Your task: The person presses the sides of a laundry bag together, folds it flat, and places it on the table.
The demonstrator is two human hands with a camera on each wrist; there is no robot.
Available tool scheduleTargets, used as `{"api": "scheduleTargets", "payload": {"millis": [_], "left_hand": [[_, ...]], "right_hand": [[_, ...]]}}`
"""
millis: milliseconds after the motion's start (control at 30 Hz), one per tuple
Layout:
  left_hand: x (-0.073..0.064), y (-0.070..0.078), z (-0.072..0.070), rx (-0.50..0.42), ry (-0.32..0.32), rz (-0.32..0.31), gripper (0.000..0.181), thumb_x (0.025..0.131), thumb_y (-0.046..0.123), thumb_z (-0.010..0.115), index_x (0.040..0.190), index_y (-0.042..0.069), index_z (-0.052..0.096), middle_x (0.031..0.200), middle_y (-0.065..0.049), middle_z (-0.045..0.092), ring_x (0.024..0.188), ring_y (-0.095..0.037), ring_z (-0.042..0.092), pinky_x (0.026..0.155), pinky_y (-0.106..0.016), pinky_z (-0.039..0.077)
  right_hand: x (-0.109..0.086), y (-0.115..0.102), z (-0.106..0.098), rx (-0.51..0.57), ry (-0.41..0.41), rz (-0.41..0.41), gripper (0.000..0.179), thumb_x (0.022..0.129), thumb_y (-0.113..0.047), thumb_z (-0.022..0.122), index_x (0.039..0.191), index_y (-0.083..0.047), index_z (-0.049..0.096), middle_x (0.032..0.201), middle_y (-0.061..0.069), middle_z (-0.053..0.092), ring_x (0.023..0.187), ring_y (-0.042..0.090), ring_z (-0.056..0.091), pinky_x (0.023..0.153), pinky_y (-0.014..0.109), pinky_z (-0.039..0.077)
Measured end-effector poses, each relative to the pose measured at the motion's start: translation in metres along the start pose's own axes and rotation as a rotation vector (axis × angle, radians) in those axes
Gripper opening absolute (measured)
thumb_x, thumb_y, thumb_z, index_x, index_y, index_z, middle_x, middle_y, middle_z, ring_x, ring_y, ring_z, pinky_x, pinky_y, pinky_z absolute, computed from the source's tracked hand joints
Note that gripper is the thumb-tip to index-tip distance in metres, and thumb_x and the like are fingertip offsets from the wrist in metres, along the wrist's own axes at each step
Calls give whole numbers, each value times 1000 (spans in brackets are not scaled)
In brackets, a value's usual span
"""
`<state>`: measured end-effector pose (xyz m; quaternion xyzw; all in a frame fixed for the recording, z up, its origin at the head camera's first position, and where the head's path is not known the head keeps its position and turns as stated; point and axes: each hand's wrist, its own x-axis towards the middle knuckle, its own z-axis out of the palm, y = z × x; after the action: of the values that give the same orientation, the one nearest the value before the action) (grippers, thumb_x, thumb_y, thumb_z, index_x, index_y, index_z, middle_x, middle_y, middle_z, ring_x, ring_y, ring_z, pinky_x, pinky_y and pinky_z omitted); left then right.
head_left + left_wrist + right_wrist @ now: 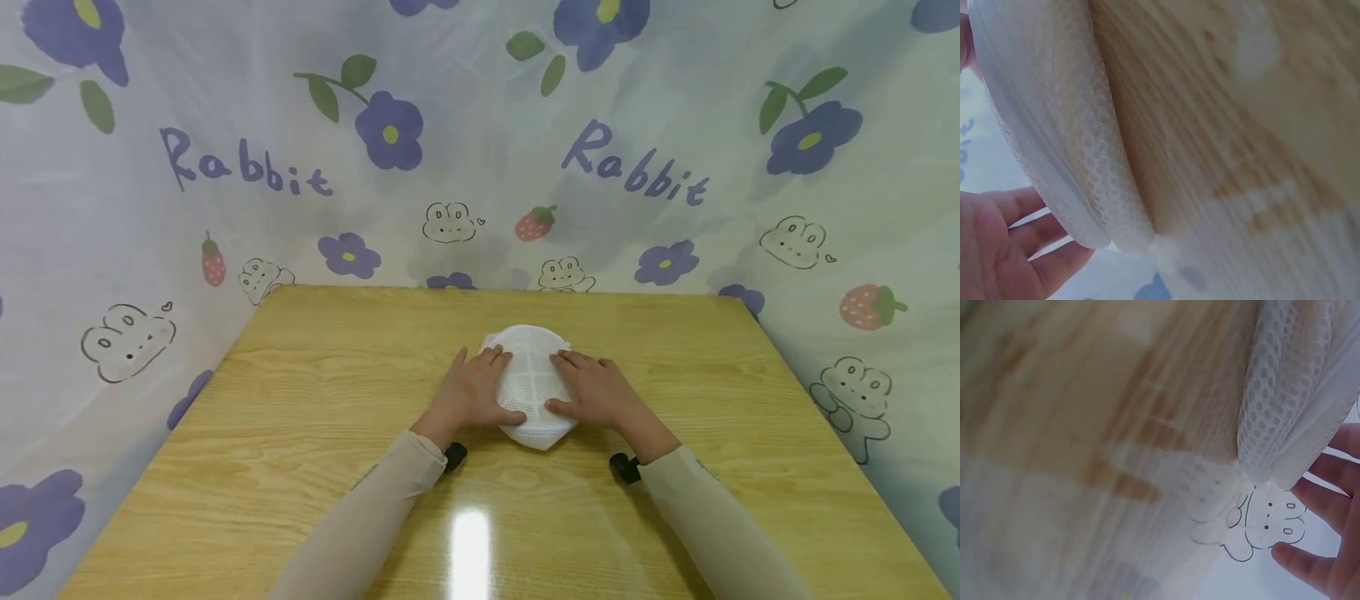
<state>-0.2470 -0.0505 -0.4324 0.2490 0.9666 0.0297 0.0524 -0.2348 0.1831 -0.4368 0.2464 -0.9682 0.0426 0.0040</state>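
Observation:
A rounded white mesh laundry bag point(534, 383) with raised seams lies on the wooden table, between the two hands. My left hand point(477, 390) rests on its left side, fingers extended over the mesh and thumb toward the near edge. On the opposite side my right hand point(600, 390) rests the same way, its thumb pointing inward. The left wrist view shows the bag's padded rim point(1104, 156) with a zipper-like band along it and the fingers point(1063, 265) at its end. In the right wrist view, fingertips touch the folded mesh edge point(1272, 394).
The glossy wooden table point(337, 350) carries a bright light reflection near its front. Behind and beside it hangs a pale cloth point(480, 183) printed with flowers, strawberries and rabbits. Small black devices point(624, 468) sit under both wrists.

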Motion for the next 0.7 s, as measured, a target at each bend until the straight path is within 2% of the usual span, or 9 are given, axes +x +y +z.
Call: {"api": "scheduleTargets", "payload": {"millis": [367, 700], "left_hand": [[0, 3, 0, 5, -14, 7, 105, 73, 77, 59, 151, 12, 30, 157, -9, 31, 145, -23, 29, 120, -46, 19], [1, 5, 0, -22, -12, 16, 105, 74, 74, 61, 150, 9, 31, 156, -12, 32, 145, -25, 31, 119, -40, 24]], "right_hand": [[1, -1, 3, 13, -38, -3, 80, 90, -54, 57, 148, -3, 36, 150, 18, 40, 138, 34, 40, 107, 57, 36], [1, 0, 4, 118, -64, -16, 81, 91, -49, 59, 147, 3, 33, 151, 22, 36, 140, 38, 36, 110, 49, 37]]}}
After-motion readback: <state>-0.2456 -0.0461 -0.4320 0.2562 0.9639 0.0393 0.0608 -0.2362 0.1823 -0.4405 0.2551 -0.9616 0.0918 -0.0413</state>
